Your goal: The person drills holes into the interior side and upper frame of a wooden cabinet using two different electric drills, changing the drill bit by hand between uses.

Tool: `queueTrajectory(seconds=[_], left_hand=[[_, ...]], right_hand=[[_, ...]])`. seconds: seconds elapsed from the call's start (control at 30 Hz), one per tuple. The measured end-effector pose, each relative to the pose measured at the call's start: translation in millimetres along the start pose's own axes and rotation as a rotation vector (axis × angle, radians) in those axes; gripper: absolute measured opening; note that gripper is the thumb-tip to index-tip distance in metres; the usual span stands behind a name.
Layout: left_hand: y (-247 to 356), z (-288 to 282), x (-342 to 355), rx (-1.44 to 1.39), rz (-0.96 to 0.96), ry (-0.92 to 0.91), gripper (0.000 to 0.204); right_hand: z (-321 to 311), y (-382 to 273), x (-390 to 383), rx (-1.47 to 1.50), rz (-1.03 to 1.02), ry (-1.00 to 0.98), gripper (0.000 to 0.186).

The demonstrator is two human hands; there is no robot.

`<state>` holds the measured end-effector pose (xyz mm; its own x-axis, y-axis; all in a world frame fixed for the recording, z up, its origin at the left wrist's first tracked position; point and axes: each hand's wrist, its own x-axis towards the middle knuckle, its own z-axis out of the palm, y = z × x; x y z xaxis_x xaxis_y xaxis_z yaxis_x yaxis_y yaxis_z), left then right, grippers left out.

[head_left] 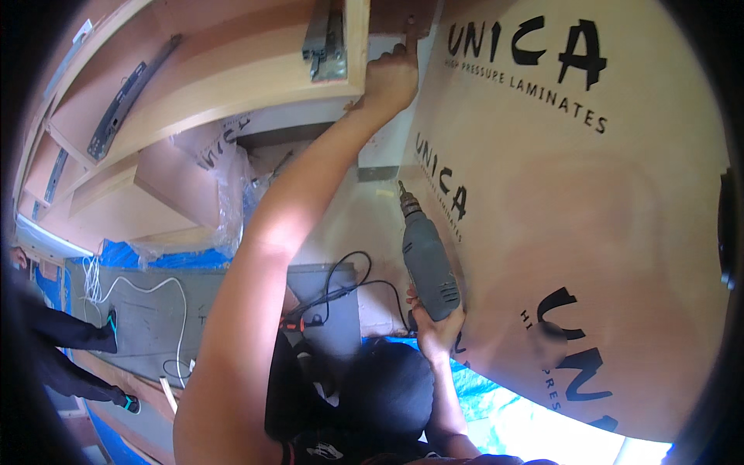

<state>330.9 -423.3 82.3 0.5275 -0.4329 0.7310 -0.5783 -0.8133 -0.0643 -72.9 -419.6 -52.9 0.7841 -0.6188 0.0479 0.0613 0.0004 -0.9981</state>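
Note:
My left hand [391, 81] reaches up beside the pale wooden cabinet edge [358, 39], index finger stretched to a dark surface [394, 17] above, the other fingers partly curled. My right hand [435, 329] grips a grey corded drill [426, 256] low beside a large laminate-faced panel [643, 232] with black print; the drill's bit points up and away from me. Metal drawer slides [128, 101] are fixed inside the cabinet at the left.
A board in crumpled plastic film [232, 194] stands under the cabinet. Black and white cables lie on a grey board [147, 310] on the floor. Another person's legs [74, 325] are at the far left. Blue sheeting [488, 387] is at the lower right.

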Motion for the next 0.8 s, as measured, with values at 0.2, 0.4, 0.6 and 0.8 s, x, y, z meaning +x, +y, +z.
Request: queueTrajectory(seconds=[0.2, 0.4, 0.6, 0.8], left_hand=[[-69, 2, -188, -0.395, 0.009, -0.601, 0.057], [-161, -60, -471, -1.483, -1.148, -1.148, 0.06], [-50, -153, -494, -2.153, -1.706, -0.579, 0.066], [-127, -221, -549, -1.875, -1.827, 0.115, 0.058]], right_hand=[[-19, 33, -9, 0.074, 0.142, -0.212, 0.043], [12, 87, -25, 0.113, 0.335, -0.303, 0.043], [99, 101, -23, -0.469, -0.222, -0.913, 0.074], [187, 131, -40, -0.168, -0.383, -1.478, 0.078]])
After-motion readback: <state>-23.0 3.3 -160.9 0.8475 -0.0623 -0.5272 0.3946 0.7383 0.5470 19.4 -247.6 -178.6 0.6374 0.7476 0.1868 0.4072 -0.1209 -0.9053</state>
